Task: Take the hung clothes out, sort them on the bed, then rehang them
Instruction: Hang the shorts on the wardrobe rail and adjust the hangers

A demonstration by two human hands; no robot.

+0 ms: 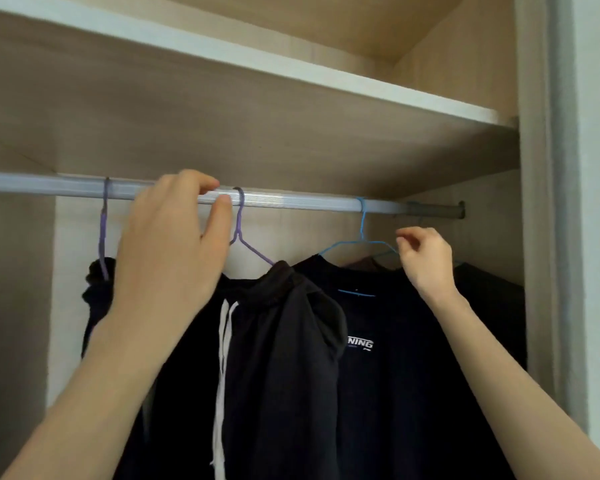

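Observation:
A silver clothes rail [291,199] runs across the open wardrobe. My left hand [174,244] reaches up to it, fingers over the top and thumb beneath, closed on the rail right beside the hook of a purple hanger [253,251]. That hanger carries a dark hoodie [284,341] with white drawstrings. To its right a dark T-shirt [395,375] with a white logo hangs on a blue hanger [362,223]. My right hand [426,261] pinches the blue hanger's right shoulder wire. Another dark garment [96,289] hangs on a second purple hanger [103,230] at the left.
A wooden shelf [257,71] lies close above the rail. The wardrobe's right side panel [534,254] stands just beyond my right hand. More dark clothing [492,306] hangs at the rail's far right end.

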